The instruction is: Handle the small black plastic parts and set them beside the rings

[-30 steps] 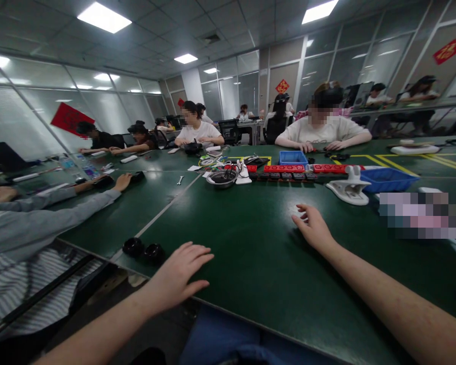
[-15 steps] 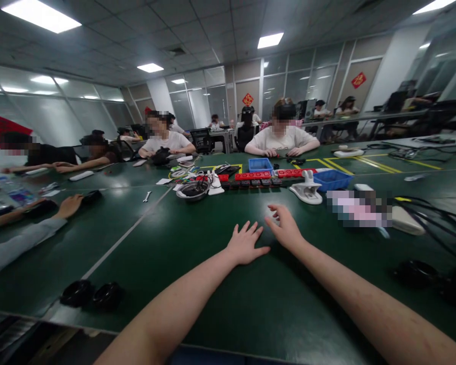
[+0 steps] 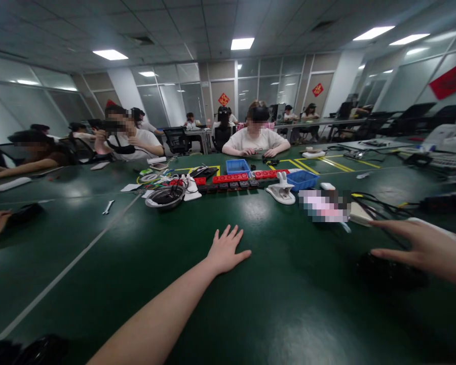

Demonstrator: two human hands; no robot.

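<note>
A black round object [image 3: 391, 271] lies on the green bench [image 3: 289, 304] at right of frame, just under the right hand [image 3: 425, 248], whose grip is open, fingers spread above it. Left hand [image 3: 226, 251] lies flat at centre, holding nothing. No writing is readable nearby.

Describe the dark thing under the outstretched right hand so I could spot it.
Start at the big green table and go to its right side. Under the right hand sits a low black round object; unlike the white items beyond it, it is dark and shiny.
</note>
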